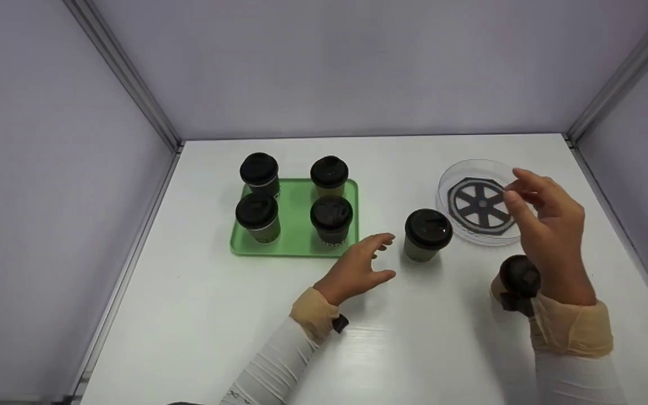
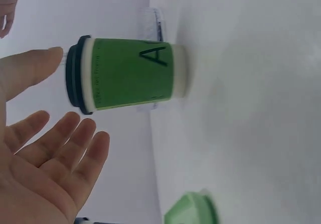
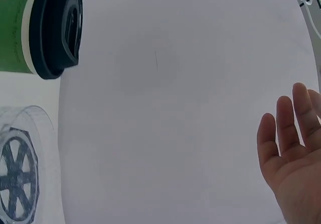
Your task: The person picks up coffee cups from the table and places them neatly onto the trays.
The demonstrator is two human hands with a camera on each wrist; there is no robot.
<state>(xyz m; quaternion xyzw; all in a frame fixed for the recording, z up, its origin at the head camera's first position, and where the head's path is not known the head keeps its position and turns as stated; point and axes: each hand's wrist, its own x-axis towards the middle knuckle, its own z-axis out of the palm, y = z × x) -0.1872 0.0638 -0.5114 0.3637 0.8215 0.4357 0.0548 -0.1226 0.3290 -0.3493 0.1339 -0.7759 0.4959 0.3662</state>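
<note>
A green paper cup with a black lid (image 1: pixel 426 232) stands upright on the table, right of my left hand (image 1: pixel 358 269). That hand has its thumb and fingers spread toward the cup without touching it. In the left wrist view the green cup (image 2: pixel 131 73) shows a handwritten letter A. My right hand (image 1: pixel 554 225) is raised by the right edge of a round clear dish (image 1: pixel 449 209) and holds nothing; its fingers are loosely bent. Below it, partly hidden by the wrist, stands another black-lidded cup (image 1: pixel 519 274).
On the left lies a green tray (image 1: pixel 296 225). Around its corners stand several black-lidded cups, among them a front-right cup (image 1: pixel 331 218) and a back-left cup (image 1: pixel 260 171). Inside the clear dish lies a black wheel-like pattern (image 1: pixel 481 205). Pale walls (image 1: pixel 335 73) enclose the table.
</note>
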